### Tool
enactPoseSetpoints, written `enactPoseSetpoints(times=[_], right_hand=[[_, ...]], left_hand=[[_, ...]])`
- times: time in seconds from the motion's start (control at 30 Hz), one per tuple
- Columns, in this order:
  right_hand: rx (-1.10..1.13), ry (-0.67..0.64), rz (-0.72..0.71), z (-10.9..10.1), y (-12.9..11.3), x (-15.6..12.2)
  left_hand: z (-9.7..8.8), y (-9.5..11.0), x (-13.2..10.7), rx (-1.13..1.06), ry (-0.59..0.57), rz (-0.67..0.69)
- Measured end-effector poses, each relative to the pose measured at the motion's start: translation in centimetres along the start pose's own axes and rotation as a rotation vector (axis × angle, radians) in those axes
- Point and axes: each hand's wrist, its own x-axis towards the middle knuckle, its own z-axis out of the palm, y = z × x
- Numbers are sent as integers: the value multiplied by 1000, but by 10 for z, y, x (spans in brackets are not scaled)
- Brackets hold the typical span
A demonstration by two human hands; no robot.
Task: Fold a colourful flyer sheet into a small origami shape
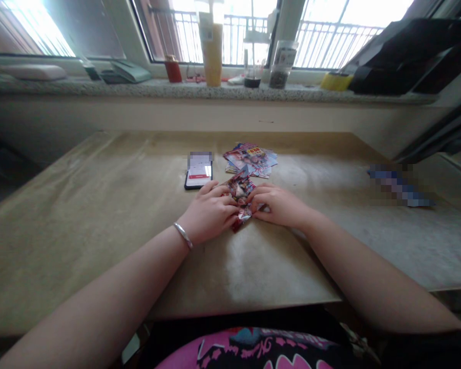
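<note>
A folded, glossy printed paper (239,191) in red, white and dark colours lies at an angle on the table between my two hands. My left hand (211,210), with a silver bangle at the wrist, holds its left side, the fingers bent over the edge and pressing down. On the opposite side, my right hand (272,204) has its fingers curled in and pinches the right edge near the lower end. Parts of the paper are hidden beneath the fingers. Just beyond it is a loose pile of similar colourful printed sheets (253,158).
A phone (198,171) with a lit screen lies left of the pile. A blurred bluish flat item (399,187) is at the table's (100,220) right side. Bottles, a yellow container (212,56) and a black bag (399,61) stand on the stone windowsill (138,91).
</note>
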Motion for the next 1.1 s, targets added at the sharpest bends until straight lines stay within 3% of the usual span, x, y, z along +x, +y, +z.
enactPoseSetpoints(times=[0.33, 0.63, 1.1], right_hand=[[87, 40, -4, 4, 12, -3], [83, -18, 25, 3, 10, -4], [13, 67, 89, 12, 7, 0]], left_hand=[[0, -4, -2, -113, -30, 57], [-1, -11, -3, -182, -90, 79], [-2, -9, 0, -227, -98, 72]])
